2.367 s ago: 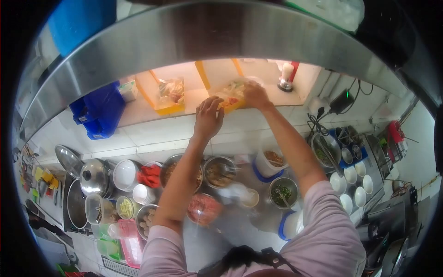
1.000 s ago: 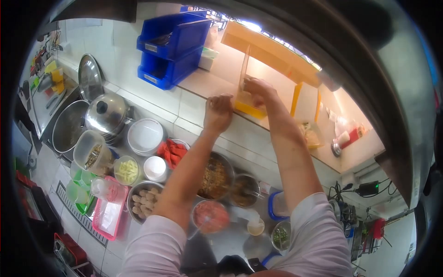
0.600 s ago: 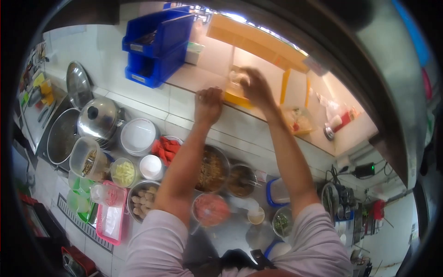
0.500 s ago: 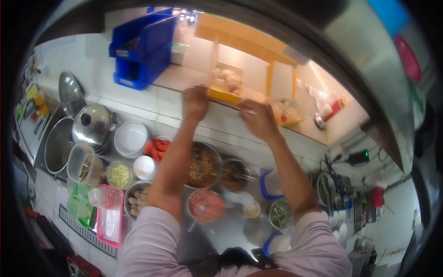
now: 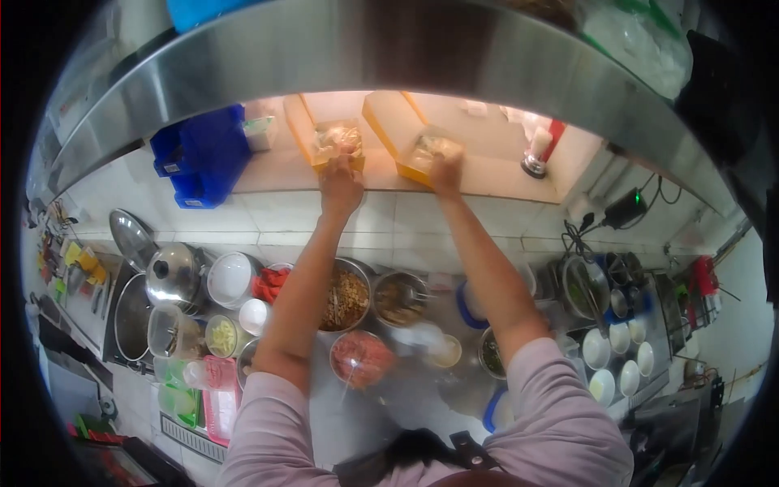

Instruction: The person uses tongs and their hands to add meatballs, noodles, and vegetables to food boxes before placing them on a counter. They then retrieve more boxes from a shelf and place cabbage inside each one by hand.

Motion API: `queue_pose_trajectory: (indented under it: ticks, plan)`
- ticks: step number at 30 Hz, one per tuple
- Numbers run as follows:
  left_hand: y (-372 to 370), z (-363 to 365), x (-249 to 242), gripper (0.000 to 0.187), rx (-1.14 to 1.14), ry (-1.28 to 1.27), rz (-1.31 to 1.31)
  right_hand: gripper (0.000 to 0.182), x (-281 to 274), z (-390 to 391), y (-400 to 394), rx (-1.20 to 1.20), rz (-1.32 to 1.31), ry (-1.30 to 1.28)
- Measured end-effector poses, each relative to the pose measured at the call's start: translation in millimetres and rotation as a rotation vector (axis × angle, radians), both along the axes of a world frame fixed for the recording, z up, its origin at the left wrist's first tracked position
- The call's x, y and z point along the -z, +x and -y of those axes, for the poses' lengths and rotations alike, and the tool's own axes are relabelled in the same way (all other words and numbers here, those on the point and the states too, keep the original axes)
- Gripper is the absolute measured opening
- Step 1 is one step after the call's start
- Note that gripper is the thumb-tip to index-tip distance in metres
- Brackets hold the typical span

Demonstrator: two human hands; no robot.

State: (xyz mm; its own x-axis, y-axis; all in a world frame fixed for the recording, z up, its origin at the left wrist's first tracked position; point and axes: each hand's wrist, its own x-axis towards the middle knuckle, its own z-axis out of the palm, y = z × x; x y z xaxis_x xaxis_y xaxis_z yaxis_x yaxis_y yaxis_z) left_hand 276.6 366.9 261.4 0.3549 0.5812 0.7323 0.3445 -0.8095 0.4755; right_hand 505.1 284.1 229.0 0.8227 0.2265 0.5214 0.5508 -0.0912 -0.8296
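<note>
A white tiled wall [image 5: 373, 215] with one lit shelf [image 5: 503, 174] faces a metal surface [image 5: 365, 430] crowded with bowls. Two hands reach up to two yellow boxes standing side by side on the shelf near its front edge, both with lids raised and pale food in a clear lining. The left hand [image 5: 341, 183] has its fingers at the front edge of the left box [image 5: 357, 164]; whether they grip it I cannot tell. The right hand [image 5: 447, 172], blurred, is at the right side of the right box [image 5: 412, 174], and its grasp is likewise unclear. Left of the boxes are two stacked blue bins [image 5: 215, 146]. Below the hands, four metal bowls sit on the surface: one bowl of brown chopped food [image 5: 347, 296], one bowl with a utensil [image 5: 400, 299], one bowl of pink food [image 5: 361, 357] and one bowl of chopped greens [image 5: 489, 355], partly hidden by the right arm. Further left come one red cloth [image 5: 272, 284], one tub of pale yellow pieces [image 5: 221, 334], one lidded pot [image 5: 173, 277] and one pink tray [image 5: 219, 414]. Far right, six small white bowls [image 5: 596, 349] stand grouped together.
</note>
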Motion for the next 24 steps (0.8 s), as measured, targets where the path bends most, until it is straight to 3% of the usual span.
queue_pose_trajectory:
  ticks: [1,4,6,8,10,12,16,18,19,21,22,23,24]
  plan:
    - [4.8,-9.4,-0.2,0.033,0.076,-0.064,-0.039,0.062,5.9,-19.4,10.6,-0.144,-0.128,0.081]
    - [17.0,-30.1,2.0,0.032,0.129,-0.259,-0.157,0.069,-16.4,-35.2,-5.9,-0.27,-0.298,0.078]
    - [20.8,-26.5,-0.5,0.032,0.047,-0.318,-0.101,0.077,-34.3,-45.9,-4.7,-0.534,-0.312,-0.117]
    - [17.8,-14.3,-3.6,0.033,-0.046,-0.377,-0.042,0.069,-58.9,-49.4,-14.9,-0.49,-0.21,0.166]
    - [10.8,19.1,1.7,0.033,0.017,-0.23,0.258,0.055,-101.6,-35.2,-38.5,-0.488,-0.062,0.436]
    - [-5.8,70.7,9.0,0.029,0.116,-0.166,0.312,0.035,-144.8,-18.3,-61.7,-0.513,0.192,0.678]
    - [-59.1,177.8,31.2,0.024,0.521,-0.67,0.316,0.025,-155.9,-15.6,-36.3,-0.278,0.398,0.464]
    - [-102.3,217.7,54.3,0.02,0.762,-0.827,0.339,0.018,-151.9,4.6,-28.5,-0.66,0.101,0.619]
    - [-128.8,236.9,55.2,0.019,0.738,-0.81,0.239,0.015,-126.6,8.0,-1.7,-0.331,0.266,0.323]
    - [-180.2,268.6,76.9,0.022,0.695,-0.8,0.109,0.008,-66.7,6.1,36.2,-0.25,0.094,0.124]
    - [-203.7,282.2,94.9,0.026,0.679,-0.808,0.077,0.009,-49.3,13.0,40.3,-0.087,0.153,-0.134]
    - [-226.3,296.0,104.9,0.024,0.612,-0.838,0.019,0.014,-31.1,17.8,51.0,-0.08,0.163,-0.32]
    - [-244.5,307.6,110.3,0.023,0.542,-0.865,-0.04,0.014,-29.8,15.9,49.8,-0.083,0.16,-0.317]
